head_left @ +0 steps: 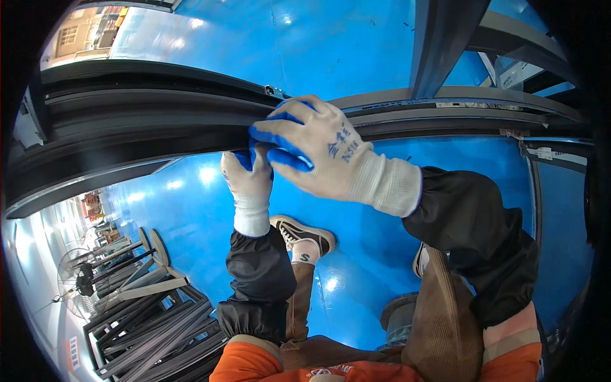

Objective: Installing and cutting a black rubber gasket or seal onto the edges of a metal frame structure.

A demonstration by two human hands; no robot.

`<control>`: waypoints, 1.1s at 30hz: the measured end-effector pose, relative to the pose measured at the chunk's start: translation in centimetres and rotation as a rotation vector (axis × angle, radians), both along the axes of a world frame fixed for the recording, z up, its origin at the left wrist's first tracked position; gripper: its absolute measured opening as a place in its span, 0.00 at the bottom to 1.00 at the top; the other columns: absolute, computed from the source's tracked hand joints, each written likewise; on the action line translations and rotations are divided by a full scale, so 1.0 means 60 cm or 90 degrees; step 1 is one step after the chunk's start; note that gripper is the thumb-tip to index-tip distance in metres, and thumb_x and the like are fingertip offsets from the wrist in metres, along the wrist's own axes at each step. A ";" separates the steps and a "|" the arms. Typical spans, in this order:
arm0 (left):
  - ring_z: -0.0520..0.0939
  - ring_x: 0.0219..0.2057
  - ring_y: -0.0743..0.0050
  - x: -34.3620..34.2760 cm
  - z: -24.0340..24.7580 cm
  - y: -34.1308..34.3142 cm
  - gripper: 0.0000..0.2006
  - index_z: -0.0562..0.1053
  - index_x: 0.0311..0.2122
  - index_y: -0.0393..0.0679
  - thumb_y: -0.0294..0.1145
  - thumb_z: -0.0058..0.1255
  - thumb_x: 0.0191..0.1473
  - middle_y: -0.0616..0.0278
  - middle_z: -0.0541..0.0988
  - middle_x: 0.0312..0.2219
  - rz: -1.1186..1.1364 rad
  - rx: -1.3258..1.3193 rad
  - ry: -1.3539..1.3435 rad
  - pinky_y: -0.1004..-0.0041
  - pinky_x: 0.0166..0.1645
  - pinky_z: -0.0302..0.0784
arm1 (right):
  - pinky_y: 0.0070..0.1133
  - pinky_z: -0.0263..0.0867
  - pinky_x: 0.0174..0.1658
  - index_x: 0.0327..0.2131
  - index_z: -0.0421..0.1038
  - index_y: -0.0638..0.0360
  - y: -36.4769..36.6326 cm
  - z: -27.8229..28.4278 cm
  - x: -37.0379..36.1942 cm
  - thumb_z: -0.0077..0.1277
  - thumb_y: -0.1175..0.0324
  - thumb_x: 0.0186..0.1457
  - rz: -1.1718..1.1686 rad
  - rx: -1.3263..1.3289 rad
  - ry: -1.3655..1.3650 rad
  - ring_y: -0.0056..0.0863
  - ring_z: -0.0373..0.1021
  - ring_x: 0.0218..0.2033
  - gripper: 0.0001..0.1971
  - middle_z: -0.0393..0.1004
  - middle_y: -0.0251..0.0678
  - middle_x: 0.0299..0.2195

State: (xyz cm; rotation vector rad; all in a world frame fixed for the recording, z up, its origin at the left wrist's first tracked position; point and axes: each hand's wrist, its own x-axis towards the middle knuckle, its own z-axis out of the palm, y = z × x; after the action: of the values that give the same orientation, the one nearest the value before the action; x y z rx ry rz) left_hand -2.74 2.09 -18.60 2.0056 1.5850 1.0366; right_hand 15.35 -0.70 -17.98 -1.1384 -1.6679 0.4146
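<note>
A long dark metal frame profile (146,118) with grooves along it runs across in front of me. My left hand (247,188), in a white glove with a blue palm, is closed on its lower edge near the middle; the fingertips are hidden. Just above and to the right, my right hand (318,149), gloved alike, curls its fingers over the same profile. Its fingertips touch the dark bar close to my left hand. A small shiny metal piece (275,92) sits on the far edge beside the right fingers. Whether anything small lies under the hands is hidden.
Thinner dark rails (458,114) continue to the right, joined to an upright grey bar (439,51). At lower left, several dark frames (159,331) lean together near a standing fan (79,280). A black round stool (398,309) stands by my legs on the blue floor (356,254).
</note>
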 end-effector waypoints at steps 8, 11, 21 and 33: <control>0.80 0.29 0.59 -0.007 0.023 0.000 0.14 0.69 0.40 0.31 0.27 0.52 0.48 0.49 0.78 0.29 -0.077 0.015 0.061 0.67 0.35 0.73 | 0.35 0.66 0.50 0.48 0.68 0.51 -0.001 0.006 -0.001 0.55 0.60 0.47 0.050 -0.030 0.041 0.39 0.69 0.44 0.22 0.71 0.41 0.41; 0.80 0.30 0.59 0.022 0.052 -0.009 0.16 0.67 0.42 0.29 0.29 0.52 0.50 0.49 0.78 0.30 -0.051 0.030 0.013 0.67 0.36 0.74 | 0.34 0.68 0.47 0.48 0.68 0.52 -0.001 0.011 -0.003 0.55 0.63 0.46 0.021 0.064 0.070 0.37 0.70 0.43 0.23 0.71 0.42 0.41; 0.79 0.34 0.55 -0.006 0.022 0.003 0.25 0.66 0.46 0.31 0.34 0.58 0.44 0.48 0.77 0.32 0.003 0.151 -0.006 0.65 0.40 0.73 | 0.35 0.65 0.45 0.52 0.65 0.52 -0.003 0.017 -0.032 0.58 0.67 0.40 0.057 0.044 0.047 0.40 0.66 0.45 0.30 0.68 0.41 0.44; 0.75 0.33 0.68 0.032 0.040 0.001 0.22 0.67 0.44 0.25 0.31 0.51 0.46 0.49 0.75 0.33 0.087 0.175 0.029 0.72 0.40 0.71 | 0.29 0.68 0.44 0.42 0.71 0.51 0.030 0.002 0.057 0.55 0.61 0.48 -0.088 0.063 -0.117 0.33 0.71 0.39 0.16 0.73 0.36 0.35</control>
State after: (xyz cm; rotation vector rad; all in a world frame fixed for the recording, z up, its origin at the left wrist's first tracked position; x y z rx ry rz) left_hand -0.80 2.15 -16.21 2.1326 1.7010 1.3340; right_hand 18.77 1.12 -17.87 -1.2395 -1.7337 0.1420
